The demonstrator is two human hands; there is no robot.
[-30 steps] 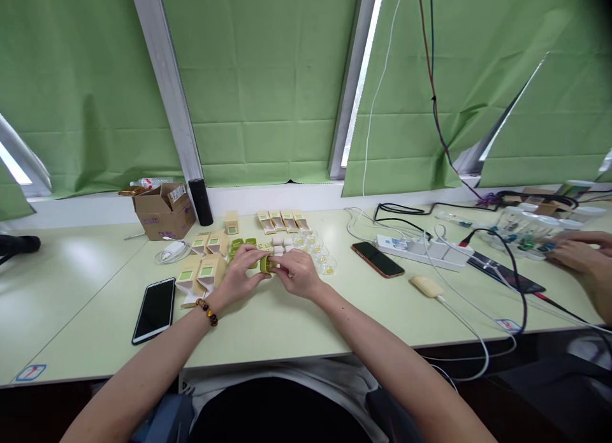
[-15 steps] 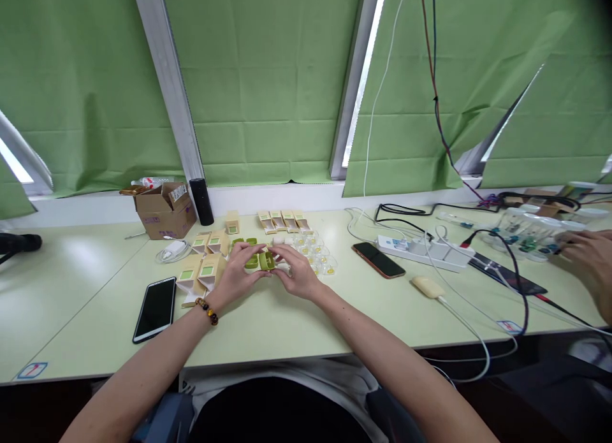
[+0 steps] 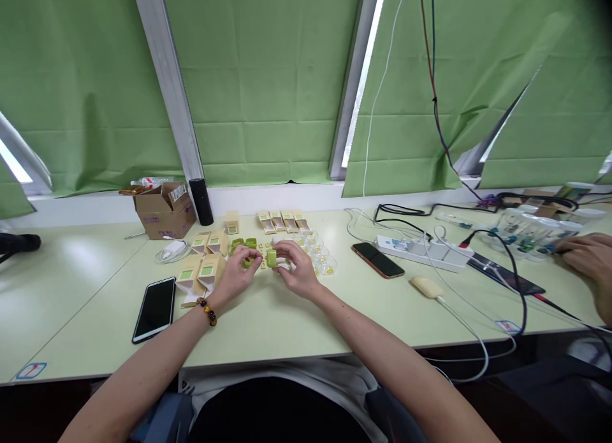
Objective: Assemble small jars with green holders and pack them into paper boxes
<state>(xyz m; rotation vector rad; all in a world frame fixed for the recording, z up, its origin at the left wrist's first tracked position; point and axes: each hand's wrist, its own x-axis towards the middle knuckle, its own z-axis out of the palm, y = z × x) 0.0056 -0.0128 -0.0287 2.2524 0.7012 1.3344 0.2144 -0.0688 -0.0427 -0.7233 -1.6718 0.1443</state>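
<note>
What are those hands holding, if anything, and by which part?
The right hand holds a small green plastic piece by its right side. Whether the left hand pinches anything is too small to tell.

No words can be read. At eight o'clock, a blue-edged sticker (image 3: 31, 371) on the table (image 3: 90, 315) shows a red arrow-like mark. At nine, the cardboard box's (image 3: 167, 221) white label (image 3: 177, 192) is too small.

a green piece (image 3: 271, 259) is showing smooth plastic, a phone screen (image 3: 155, 309) glossy glass, a box (image 3: 165, 223) matt cardboard, blinds (image 3: 262, 86) creased cloth.
</note>
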